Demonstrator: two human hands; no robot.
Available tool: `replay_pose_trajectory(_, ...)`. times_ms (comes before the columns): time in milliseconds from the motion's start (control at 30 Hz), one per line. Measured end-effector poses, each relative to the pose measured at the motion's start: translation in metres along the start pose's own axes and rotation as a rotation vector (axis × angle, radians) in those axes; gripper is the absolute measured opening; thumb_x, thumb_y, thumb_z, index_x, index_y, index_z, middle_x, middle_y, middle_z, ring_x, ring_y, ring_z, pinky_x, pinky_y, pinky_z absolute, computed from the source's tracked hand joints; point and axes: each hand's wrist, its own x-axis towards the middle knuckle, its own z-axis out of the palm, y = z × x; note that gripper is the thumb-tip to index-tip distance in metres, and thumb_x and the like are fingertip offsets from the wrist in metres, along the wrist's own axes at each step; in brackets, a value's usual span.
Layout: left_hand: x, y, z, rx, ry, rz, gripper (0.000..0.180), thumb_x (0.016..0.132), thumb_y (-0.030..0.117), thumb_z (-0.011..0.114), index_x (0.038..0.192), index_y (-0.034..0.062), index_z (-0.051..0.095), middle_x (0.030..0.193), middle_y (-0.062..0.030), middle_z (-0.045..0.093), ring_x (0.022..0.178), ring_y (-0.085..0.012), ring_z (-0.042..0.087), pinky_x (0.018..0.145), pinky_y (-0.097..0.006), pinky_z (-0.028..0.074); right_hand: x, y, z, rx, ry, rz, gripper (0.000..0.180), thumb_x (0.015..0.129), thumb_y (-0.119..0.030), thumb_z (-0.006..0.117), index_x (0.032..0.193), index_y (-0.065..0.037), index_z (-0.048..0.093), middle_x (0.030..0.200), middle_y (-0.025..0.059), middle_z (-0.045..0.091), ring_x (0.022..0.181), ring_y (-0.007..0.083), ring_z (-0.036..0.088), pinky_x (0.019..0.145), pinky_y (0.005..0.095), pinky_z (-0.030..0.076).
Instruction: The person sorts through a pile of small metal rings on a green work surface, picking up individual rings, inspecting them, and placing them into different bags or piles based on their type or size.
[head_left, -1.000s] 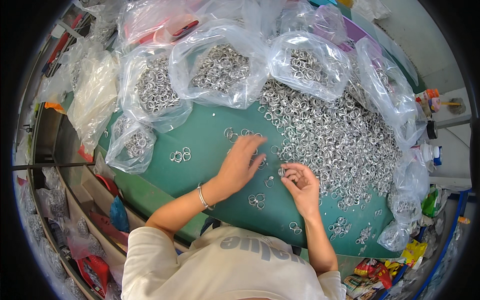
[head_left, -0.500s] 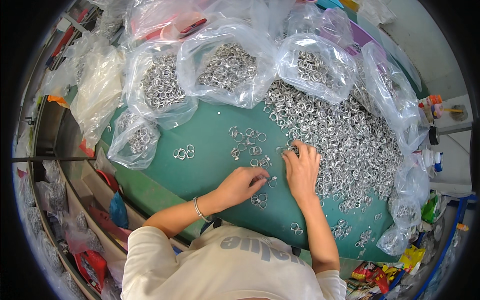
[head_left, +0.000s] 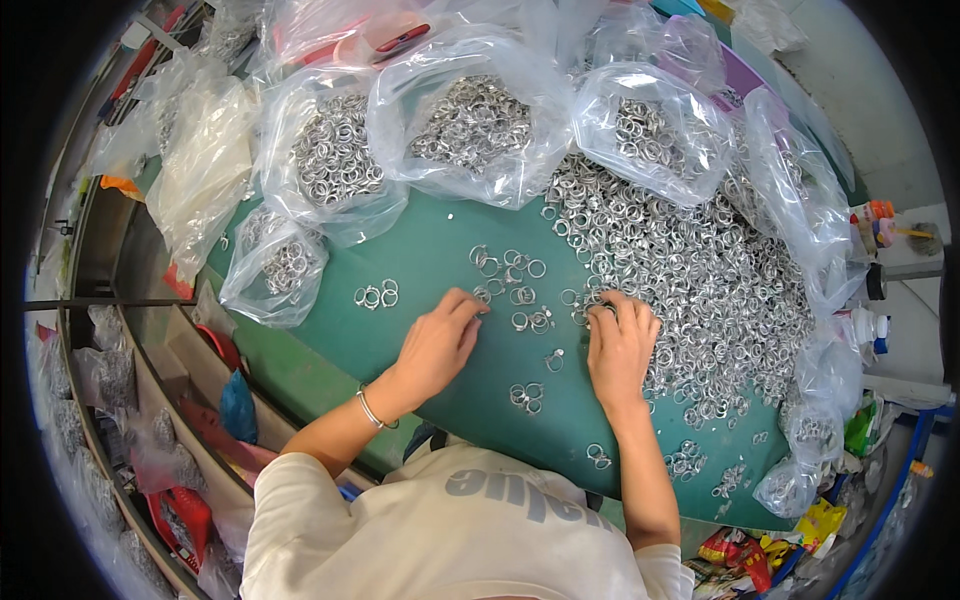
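Bent over the near-left edge of the large pile of silver rings (head_left: 700,290), my right hand (head_left: 622,350) has its fingers curled and its thumb close to them, pinching at a ring at the pile's border. Farther left, my left hand (head_left: 437,345) is closed, its fingertips at the edge of a small loose group of rings (head_left: 516,265); what they hold is hidden. A silver bangle (head_left: 368,408) circles my left wrist. Between the hands lie a single ring (head_left: 555,360) and two small clusters, one cluster (head_left: 526,398) being nearer me.
Open clear plastic bags of rings, including a large bag (head_left: 470,125) and a small bag (head_left: 280,265), line the far side of the green table (head_left: 400,250). A few rings (head_left: 376,294) lie at left. Small ring clusters (head_left: 685,460) sit at near right. Shelves with bags stand left.
My left hand has moved left and away from me, from the single ring to the loose group. My right hand stays at the pile's edge. The whole view has shifted slightly.
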Motion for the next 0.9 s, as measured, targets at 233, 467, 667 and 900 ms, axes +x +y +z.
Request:
replay_pose_trajectory(233, 0.009, 0.023, 0.007, 0.046, 0.08, 0.032, 0.024, 0.082, 0.004, 0.063, 0.105, 0.0042, 0.058, 0.098, -0.0114, 0.052, 0.07, -0.0283, 0.058, 0.062, -0.038, 0.048, 0.002, -0.007, 0.004, -0.06, -0.007, -0.004, 0.015, 0.077, -0.009, 0.066, 0.092, -0.005, 0.062, 0.116, 0.0087, 0.052, 0.105, 0.0291, 0.047, 0.089, 0.0436, 0.035)
replay_pose_trajectory(467, 0.072, 0.033, 0.057, 0.207, 0.047, 0.378, 0.021, 0.078, 0.004, 0.065, 0.098, 0.0028, 0.06, 0.096, -0.0096, 0.053, 0.089, -0.0264, 0.054, 0.074, -0.037, 0.043, -0.009, -0.001, -0.017, 0.396, 0.112, 0.183, 0.015, 0.079, 0.001, 0.063, 0.093, -0.003, 0.062, 0.091, 0.0083, 0.062, 0.089, 0.0251, 0.057, 0.078, 0.0337, 0.044)
replay_pose_trajectory(667, 0.071, 0.033, 0.06, 0.049, 0.032, 0.344, 0.011, 0.077, 0.002, 0.065, 0.087, 0.0024, 0.061, 0.08, -0.0081, 0.055, 0.075, -0.0237, 0.055, 0.07, -0.035, 0.044, -0.021, 0.007, -0.036, 1.787, -0.056, 0.754, 0.019, 0.088, -0.001, 0.057, 0.107, 0.0, 0.055, 0.1, 0.011, 0.062, 0.088, 0.0162, 0.059, 0.07, 0.0281, 0.049)
replay_pose_trajectory(900, 0.042, 0.053, 0.056, -0.482, -0.119, 0.021, 0.005, 0.082, 0.001, 0.064, 0.087, -0.0006, 0.061, 0.074, -0.0069, 0.059, 0.064, -0.0139, 0.058, 0.058, -0.028, 0.047, -0.025, -0.002, -0.015, 1.572, -0.217, 0.755, 0.018, 0.09, -0.004, 0.058, 0.107, 0.0, 0.054, 0.081, 0.0043, 0.058, 0.07, 0.0101, 0.057, 0.059, 0.0225, 0.046)
